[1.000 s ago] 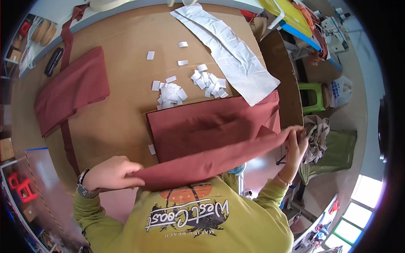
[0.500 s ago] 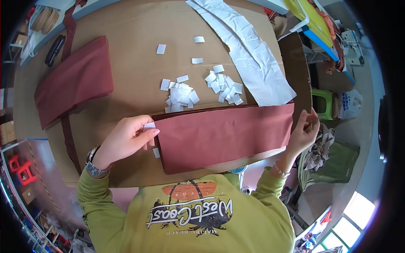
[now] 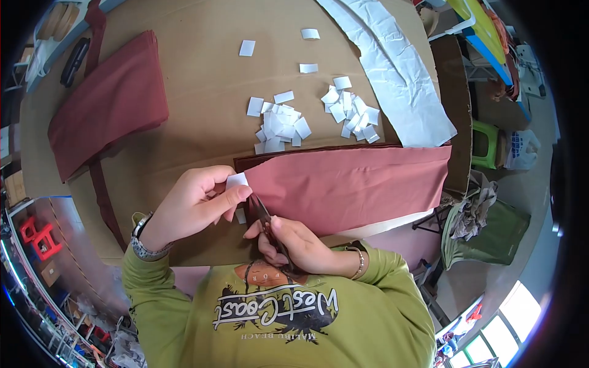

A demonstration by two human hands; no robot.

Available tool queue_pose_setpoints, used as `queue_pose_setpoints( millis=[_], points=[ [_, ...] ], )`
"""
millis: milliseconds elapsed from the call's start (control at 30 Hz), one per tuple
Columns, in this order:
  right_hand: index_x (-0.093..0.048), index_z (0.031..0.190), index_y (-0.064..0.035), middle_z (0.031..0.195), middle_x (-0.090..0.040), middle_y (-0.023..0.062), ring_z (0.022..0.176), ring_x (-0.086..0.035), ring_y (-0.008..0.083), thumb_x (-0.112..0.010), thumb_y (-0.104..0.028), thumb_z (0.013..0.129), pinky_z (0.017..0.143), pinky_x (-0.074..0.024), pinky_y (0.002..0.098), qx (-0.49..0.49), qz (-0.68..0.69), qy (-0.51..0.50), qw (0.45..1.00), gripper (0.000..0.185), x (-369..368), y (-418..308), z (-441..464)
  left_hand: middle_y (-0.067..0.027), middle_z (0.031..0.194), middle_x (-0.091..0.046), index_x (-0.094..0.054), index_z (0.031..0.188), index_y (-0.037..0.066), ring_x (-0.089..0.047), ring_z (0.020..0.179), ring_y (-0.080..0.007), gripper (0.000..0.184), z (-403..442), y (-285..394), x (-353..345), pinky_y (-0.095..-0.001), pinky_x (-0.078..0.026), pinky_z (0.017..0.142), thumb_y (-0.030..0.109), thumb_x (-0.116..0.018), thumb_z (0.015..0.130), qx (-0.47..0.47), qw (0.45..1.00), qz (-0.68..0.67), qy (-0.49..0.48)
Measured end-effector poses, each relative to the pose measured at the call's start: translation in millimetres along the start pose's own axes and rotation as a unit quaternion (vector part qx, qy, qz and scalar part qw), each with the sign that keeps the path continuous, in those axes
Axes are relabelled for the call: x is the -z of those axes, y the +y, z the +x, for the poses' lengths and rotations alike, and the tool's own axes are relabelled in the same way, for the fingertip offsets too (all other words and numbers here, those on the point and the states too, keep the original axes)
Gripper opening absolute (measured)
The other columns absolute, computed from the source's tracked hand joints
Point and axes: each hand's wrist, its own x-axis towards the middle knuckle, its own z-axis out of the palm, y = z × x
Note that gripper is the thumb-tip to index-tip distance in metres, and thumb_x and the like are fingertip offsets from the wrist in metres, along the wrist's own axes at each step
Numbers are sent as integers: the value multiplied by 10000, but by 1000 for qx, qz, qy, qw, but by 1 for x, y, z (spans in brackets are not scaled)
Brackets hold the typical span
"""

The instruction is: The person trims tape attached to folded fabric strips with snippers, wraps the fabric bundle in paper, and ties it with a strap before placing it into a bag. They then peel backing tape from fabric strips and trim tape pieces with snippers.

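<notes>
While the red cloth stack (image 3: 362,184) lies lengthwise on the brown cardboard (image 3: 196,80) right in front of the person, the left hand (image 3: 199,196) is at its left end, pinching a white slip (image 3: 237,180) between thumb and fingers, and the right hand (image 3: 294,242) is closed round dark scissors (image 3: 265,216), blades pointing up at that slip. So one slip is in play, by the look of it mid-step, with no cut to be seen on it. Just past the cloth's far edge, two heaps of loose slips, the nearer-left heap (image 3: 280,124) and the right heap (image 3: 353,113), plus a few strays, suggest plenty is left to handle. Another slip (image 3: 240,216) pokes out beside the near-left corner, its fixing unclear. Off to the left sits a folded red pile (image 3: 110,104), finished or waiting, no telling which; a crumpled white strip (image 3: 399,73) runs out of view at the top. Harder to make out: the blade tips merge with the dark cloth edge, fingers cover the scissor handles, and the layers underneath can't be counted.
</notes>
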Motion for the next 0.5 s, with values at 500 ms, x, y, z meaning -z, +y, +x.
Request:
queue_pose_setpoints(
  millis=[500],
  points=[
    [-473, 957, -8, 597, -399, 3, 480, -295, 67, -290, -254, 967, 441, -281, 180, 104, -2, 16, 994, 307, -5, 1, 17, -36, 602, -552, -580, 782, -8, -465, 499, -67, 100, -7, -8, -13, -160, -369, 448, 75, -549, 827, -70, 997, -40, 15]
  ],
)
